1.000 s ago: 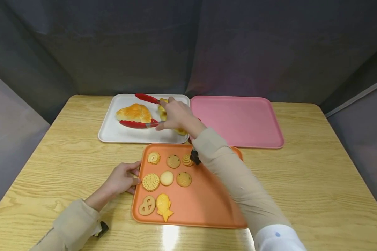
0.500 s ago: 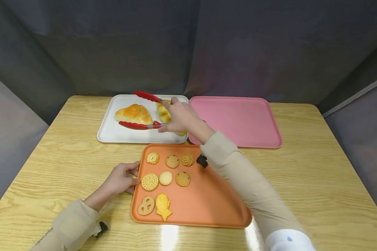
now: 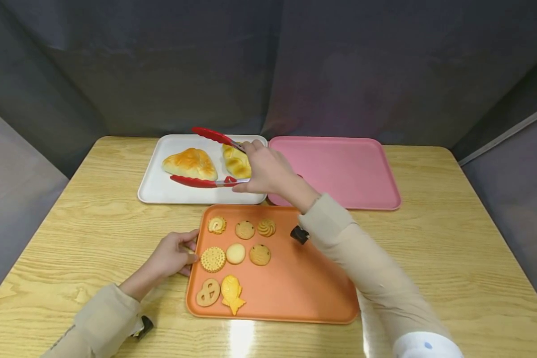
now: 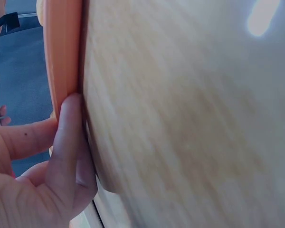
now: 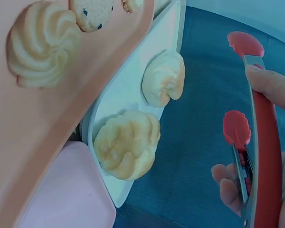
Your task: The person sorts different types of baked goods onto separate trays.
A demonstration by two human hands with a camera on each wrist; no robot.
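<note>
My right hand [image 3: 268, 169] holds red-and-metal tongs [image 3: 194, 182] over the white tray [image 3: 149, 191], their two ends spread apart with nothing between them. The right wrist view shows the thumb along the red handle of the tongs [image 5: 268, 156] and fingers curled on the other arm. Below lie a triangular golden bread [image 3: 190, 164] and a second yellowish bread [image 3: 236, 161], partly hidden by the hand. My left hand [image 3: 173, 253] grips the left edge of the orange tray [image 3: 295, 293]; in the left wrist view its thumb and fingers pinch the tray's rim [image 4: 66, 52].
Several cookies lie in rows on the orange tray's left half, among them a fish-shaped one [image 3: 232, 294] and a pretzel-shaped one [image 3: 208, 292]. A pink tray [image 3: 340, 171] stands right of the white one. A dark curtain [image 3: 268, 64] hangs behind the wooden table [image 3: 452, 238].
My right hand has drawn the tongs rightward, uncovering more of the second bread and the orange tray. The tongs stay spread. My left hand keeps its hold on the tray edge.
</note>
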